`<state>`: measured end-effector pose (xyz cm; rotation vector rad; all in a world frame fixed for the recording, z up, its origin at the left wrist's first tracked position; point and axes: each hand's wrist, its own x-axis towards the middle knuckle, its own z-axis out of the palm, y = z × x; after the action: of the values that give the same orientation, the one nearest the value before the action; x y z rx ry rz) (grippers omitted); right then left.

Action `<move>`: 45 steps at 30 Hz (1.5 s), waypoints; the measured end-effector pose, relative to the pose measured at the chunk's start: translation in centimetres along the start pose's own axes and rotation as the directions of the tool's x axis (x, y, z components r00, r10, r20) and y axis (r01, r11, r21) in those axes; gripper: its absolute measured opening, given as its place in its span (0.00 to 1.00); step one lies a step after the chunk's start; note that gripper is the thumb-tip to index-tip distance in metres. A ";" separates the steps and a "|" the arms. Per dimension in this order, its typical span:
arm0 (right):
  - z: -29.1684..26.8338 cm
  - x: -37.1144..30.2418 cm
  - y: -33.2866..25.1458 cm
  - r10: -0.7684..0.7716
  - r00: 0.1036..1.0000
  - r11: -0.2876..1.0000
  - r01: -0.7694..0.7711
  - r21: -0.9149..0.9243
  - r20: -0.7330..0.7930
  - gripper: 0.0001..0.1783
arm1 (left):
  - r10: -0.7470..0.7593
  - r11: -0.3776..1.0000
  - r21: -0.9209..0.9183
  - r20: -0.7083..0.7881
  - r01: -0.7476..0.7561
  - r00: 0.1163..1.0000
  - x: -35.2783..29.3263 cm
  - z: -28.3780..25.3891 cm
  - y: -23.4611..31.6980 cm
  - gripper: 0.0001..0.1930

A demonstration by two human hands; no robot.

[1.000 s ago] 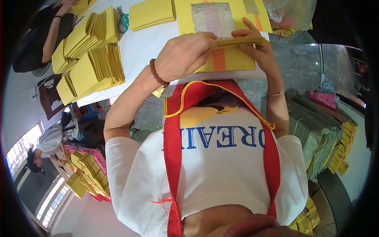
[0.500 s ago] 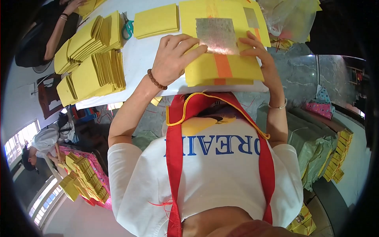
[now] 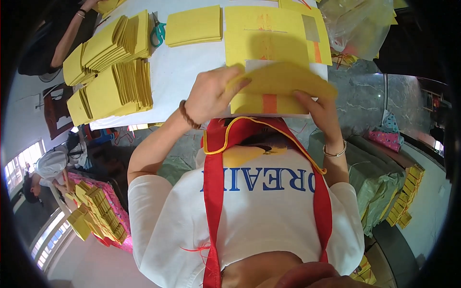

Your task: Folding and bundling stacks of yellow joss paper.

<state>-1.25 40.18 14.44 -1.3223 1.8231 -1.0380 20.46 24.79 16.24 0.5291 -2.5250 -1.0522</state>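
A yellow paper sheet is bowed upward between my hands at the near edge of the table. My left hand pinches its left end between thumb and fingers. At its right end, my right hand grips it with the thumb on the near side. Beneath lies another yellow sheet with an orange strip. Just beyond is a flat yellow sheet with faint orange marks. Beside that, a further yellow piece carries a grey patch.
Stacks of folded yellow paper stand on the left of the white-covered table. Teal-handled scissors lie next to a flat yellow pile. A clear plastic bag sits far right. A co-worker's arm is at far left.
The near part of the yellow paper has been lifted and bent into a curve. The shiny silvery patch no longer shows. Both hands have moved slightly nearer to me.
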 end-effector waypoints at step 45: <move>1.5 3.3 -0.4 0.268 0.932 0.907 -0.159 0.391 -0.243 0.13 | -0.360 0.932 -0.126 -0.220 0.340 0.906 3.6 -1.7 -0.7 0.23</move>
<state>-0.72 36.60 13.95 -0.7552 1.8175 -1.4244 18.26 21.64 17.55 1.0499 -2.2094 -1.1315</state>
